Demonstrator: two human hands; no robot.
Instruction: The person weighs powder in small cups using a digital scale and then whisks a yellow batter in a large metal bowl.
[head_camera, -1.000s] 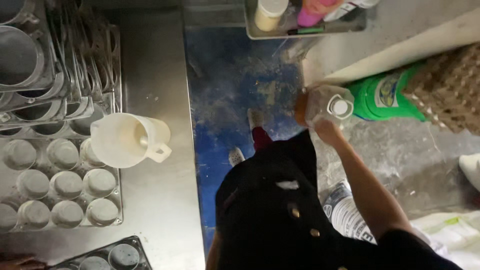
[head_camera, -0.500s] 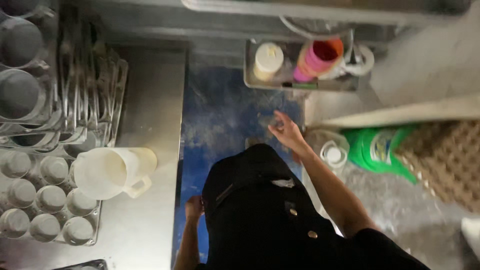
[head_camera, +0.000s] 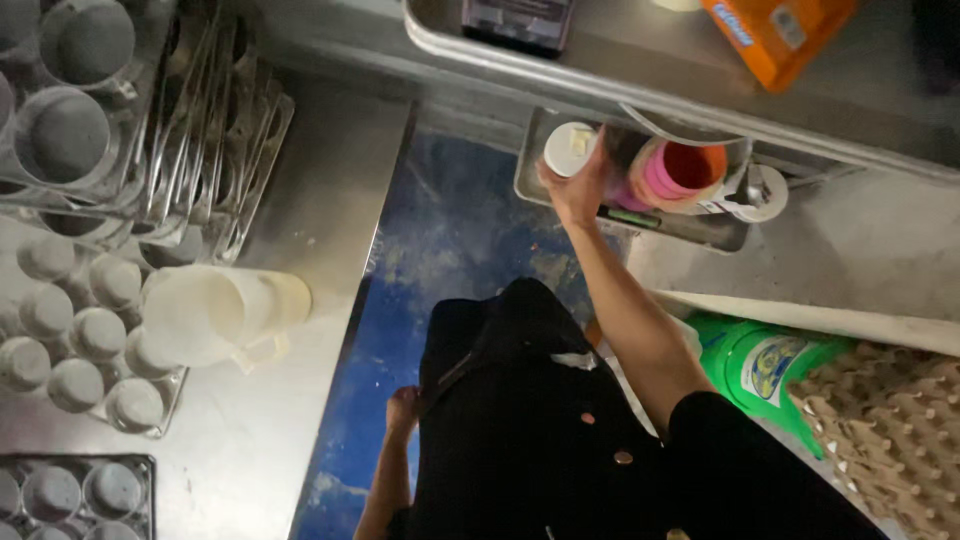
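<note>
Head camera looks straight down: the right hand (head_camera: 575, 185) reaches far into a shallow metal tray (head_camera: 528, 170) on a low shelf, fingers curled against a white-capped bottle (head_camera: 568, 148) standing at the tray's left end; whether they have closed fully round it I cannot tell. Just right of it sits a stack of pink and orange plastic cups (head_camera: 680, 172). A careless pull could knock those cups over, packed as tightly as they are. The left hand (head_camera: 402, 410) hangs loosely curled by the dark apron, holding nothing. On the steel counter (head_camera: 300, 250) to the left, a smooth white plastic jug (head_camera: 215, 312) rests beside round-cupped baking moulds (head_camera: 75, 330).
</note>
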